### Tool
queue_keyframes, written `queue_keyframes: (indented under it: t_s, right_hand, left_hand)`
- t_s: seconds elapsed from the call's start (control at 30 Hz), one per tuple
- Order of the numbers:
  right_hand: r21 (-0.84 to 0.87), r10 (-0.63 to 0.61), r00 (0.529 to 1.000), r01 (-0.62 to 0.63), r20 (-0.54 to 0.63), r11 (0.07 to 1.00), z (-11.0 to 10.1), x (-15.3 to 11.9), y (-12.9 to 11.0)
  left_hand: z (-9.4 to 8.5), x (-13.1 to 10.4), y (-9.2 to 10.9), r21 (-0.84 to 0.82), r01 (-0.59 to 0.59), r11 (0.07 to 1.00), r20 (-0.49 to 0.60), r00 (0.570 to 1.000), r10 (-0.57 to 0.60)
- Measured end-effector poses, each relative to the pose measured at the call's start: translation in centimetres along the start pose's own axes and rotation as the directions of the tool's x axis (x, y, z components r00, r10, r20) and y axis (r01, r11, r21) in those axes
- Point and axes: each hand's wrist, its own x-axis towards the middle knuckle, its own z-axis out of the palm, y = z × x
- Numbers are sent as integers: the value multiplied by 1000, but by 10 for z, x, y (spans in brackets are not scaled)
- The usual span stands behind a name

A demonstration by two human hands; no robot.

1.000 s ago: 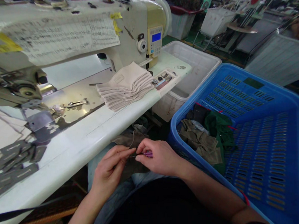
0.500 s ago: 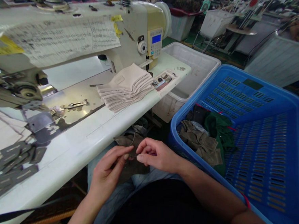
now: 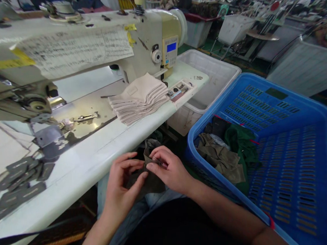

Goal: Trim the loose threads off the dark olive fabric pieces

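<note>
Dull olive-brown fabric piece [image 3: 152, 185] is over the lap, below the near side of the long cream metal sewing machine [image 3: 89, 28]. Right hand [image 3: 171, 170]: thumb and fingers pinched nearly closed on its raised upper edge; can't tell if anything else is inside. Left hand [image 3: 123, 185]: thumb and fingers parted, fingertips at the same fabric; can't tell if they grip it. Folded stack of beige cloth [image 3: 142, 96] sits by the machine's right-hand end. Flat dark-grey tabs [image 3: 19, 185] lie left, nearer than its needle end. Blue slotted plastic basket [image 3: 284, 166] is right of it, holding brown and green cloth [image 3: 224, 159].
</note>
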Motion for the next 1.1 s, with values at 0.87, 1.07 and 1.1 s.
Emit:
queue_keyframes:
  t_s: [0.87, 1.07, 1.1]
  right_hand:
    - [495, 331, 928, -372, 173, 785, 1, 9, 11]
    - [258, 280, 947, -313, 157, 914, 5, 0, -1]
    - [152, 259, 959, -275, 115, 949, 5, -1, -3]
  left_hand:
    - [5, 5, 1, -37, 129, 991, 74, 989, -127]
    - [0, 8, -1, 176, 94, 980, -25, 996, -91]
    - [0, 8, 0, 200, 97, 975, -32, 995, -93]
